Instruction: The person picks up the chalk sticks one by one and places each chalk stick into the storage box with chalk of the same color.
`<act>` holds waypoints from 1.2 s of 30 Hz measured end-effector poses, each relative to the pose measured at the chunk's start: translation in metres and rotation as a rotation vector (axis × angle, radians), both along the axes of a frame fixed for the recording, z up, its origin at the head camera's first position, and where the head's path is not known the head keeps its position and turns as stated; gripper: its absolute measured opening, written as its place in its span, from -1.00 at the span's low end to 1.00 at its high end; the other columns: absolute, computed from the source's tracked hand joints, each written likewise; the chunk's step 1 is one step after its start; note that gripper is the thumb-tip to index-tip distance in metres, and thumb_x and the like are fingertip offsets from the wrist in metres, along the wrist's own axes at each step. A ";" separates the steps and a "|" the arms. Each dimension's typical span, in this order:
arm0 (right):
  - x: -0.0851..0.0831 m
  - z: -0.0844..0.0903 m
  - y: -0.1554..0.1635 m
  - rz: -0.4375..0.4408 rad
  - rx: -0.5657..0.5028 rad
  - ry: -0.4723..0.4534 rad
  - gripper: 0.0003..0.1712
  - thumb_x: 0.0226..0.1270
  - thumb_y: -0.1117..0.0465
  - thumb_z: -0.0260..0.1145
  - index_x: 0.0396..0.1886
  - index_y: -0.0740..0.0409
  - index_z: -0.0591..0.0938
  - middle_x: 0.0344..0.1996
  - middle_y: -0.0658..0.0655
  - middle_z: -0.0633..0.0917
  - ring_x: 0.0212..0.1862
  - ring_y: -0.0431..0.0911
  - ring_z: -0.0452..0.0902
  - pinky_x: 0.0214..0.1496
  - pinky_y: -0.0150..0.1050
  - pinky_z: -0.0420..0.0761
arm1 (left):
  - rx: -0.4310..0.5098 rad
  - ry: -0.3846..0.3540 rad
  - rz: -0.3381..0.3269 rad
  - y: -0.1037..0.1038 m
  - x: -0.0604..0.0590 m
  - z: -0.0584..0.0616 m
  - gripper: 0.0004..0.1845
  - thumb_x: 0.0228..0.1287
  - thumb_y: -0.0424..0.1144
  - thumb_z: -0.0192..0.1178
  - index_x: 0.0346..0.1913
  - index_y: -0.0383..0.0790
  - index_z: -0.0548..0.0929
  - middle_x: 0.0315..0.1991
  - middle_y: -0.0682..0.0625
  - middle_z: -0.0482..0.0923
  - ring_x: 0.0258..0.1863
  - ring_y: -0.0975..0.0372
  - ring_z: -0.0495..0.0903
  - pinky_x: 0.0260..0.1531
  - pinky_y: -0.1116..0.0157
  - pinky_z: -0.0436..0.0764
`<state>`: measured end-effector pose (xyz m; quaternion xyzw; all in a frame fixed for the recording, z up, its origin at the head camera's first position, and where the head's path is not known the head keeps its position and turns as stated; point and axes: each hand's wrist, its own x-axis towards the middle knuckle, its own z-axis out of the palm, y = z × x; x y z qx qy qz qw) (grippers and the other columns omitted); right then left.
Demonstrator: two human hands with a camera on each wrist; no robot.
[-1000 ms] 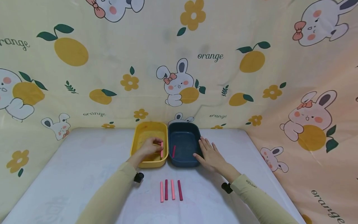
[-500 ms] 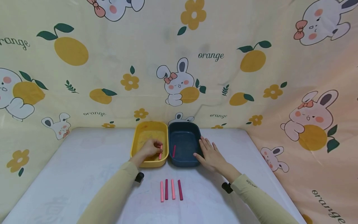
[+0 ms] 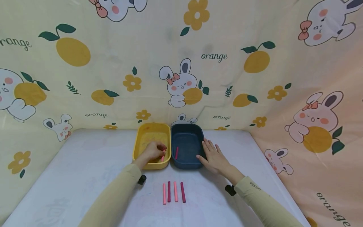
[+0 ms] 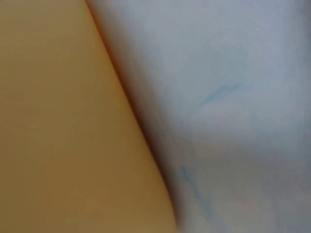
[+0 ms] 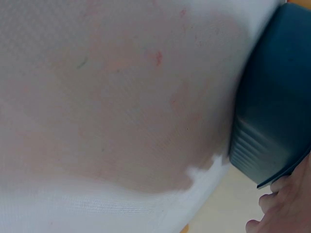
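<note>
In the head view my left hand (image 3: 153, 150) is inside the yellow tray (image 3: 138, 148), pinching a pink crayon (image 3: 163, 157) low near the tray's right wall. The fingers hide its upper end. My right hand (image 3: 214, 158) lies with straight fingers along the right rim of the dark blue tray (image 3: 188, 146), touching it. A dark red crayon (image 3: 176, 153) lies in that tray. The right wrist view has the blue tray's outer wall (image 5: 272, 97) and part of the right hand (image 5: 284, 208). Only the yellow tray's side (image 4: 73, 121) fills the left of the left wrist view.
Several crayons, pink (image 3: 164, 194) and dark red (image 3: 182, 192), lie in a row on the white tabletop (image 3: 221, 208) in front of the trays. Both trays stand side by side near the back edge. A printed cloth (image 3: 153, 47) hangs behind.
My left hand has lowered the pink crayon slightly toward the floor of the yellow tray, and the crayon has tilted. The right hand stays at the blue tray's rim.
</note>
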<state>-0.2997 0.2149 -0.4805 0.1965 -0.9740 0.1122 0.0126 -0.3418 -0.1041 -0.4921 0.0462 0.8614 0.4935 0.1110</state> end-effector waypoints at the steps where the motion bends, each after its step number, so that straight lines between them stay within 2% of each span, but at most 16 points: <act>1: 0.000 0.000 0.000 0.000 0.000 0.000 0.01 0.60 -0.33 -0.02 0.66 0.32 0.04 0.67 0.24 -0.03 0.67 0.19 -0.14 0.62 0.26 -0.11 | 0.000 -0.003 0.001 0.000 0.000 0.000 -0.76 0.31 -0.51 0.34 0.02 -0.32 0.75 -0.13 -0.15 0.66 -0.27 0.13 0.61 -0.21 0.33 0.68; 15: -0.001 0.000 0.001 0.005 -0.002 0.011 0.00 0.60 -0.32 -0.02 0.65 0.33 0.05 0.67 0.25 -0.02 0.67 0.20 -0.13 0.61 0.27 -0.10 | 0.035 0.017 0.004 -0.002 -0.001 0.006 -0.74 0.35 -0.52 0.29 0.06 -0.38 0.72 -0.12 -0.18 0.64 -0.26 0.13 0.62 -0.21 0.32 0.68; 20: 0.000 -0.001 0.000 0.002 -0.004 0.002 0.00 0.60 -0.31 -0.01 0.65 0.33 0.05 0.67 0.26 -0.02 0.67 0.20 -0.14 0.61 0.27 -0.12 | 0.061 -0.001 0.007 -0.003 0.002 0.011 -0.75 0.42 -0.43 0.27 0.11 -0.34 0.71 -0.01 -0.18 0.62 -0.26 0.13 0.63 -0.23 0.29 0.68; 24: 0.000 -0.002 0.000 0.000 0.001 -0.005 0.00 0.60 -0.32 -0.01 0.66 0.33 0.04 0.67 0.26 -0.03 0.67 0.20 -0.15 0.61 0.27 -0.12 | 0.127 -0.013 0.004 -0.004 0.008 0.019 -0.72 0.48 -0.40 0.21 0.17 -0.34 0.67 0.03 -0.20 0.59 -0.23 0.04 0.66 -0.14 0.17 0.73; 26: 0.000 -0.002 0.000 -0.003 0.004 -0.007 0.00 0.60 -0.32 -0.02 0.66 0.33 0.03 0.67 0.26 -0.04 0.67 0.20 -0.16 0.61 0.27 -0.12 | 0.149 0.009 -0.008 -0.004 0.011 0.023 -0.70 0.49 -0.40 0.19 0.20 -0.38 0.65 0.02 -0.22 0.61 -0.19 -0.01 0.66 -0.10 0.12 0.73; 32: 0.000 -0.001 0.000 -0.004 0.008 -0.006 0.00 0.60 -0.32 -0.02 0.65 0.34 0.04 0.67 0.26 -0.04 0.67 0.21 -0.16 0.61 0.28 -0.12 | 0.157 0.066 -0.003 -0.009 0.023 0.036 -0.67 0.51 -0.30 0.23 0.24 -0.33 0.65 0.07 -0.18 0.65 -0.14 0.00 0.67 -0.07 0.12 0.74; 36: 0.000 -0.001 0.000 -0.003 0.012 -0.005 0.00 0.60 -0.31 -0.01 0.65 0.34 0.04 0.67 0.27 -0.03 0.67 0.21 -0.15 0.61 0.28 -0.11 | 0.160 0.096 -0.015 -0.011 0.035 0.045 -0.68 0.51 -0.29 0.23 0.23 -0.28 0.65 0.14 -0.19 0.63 -0.08 0.00 0.67 -0.09 0.16 0.74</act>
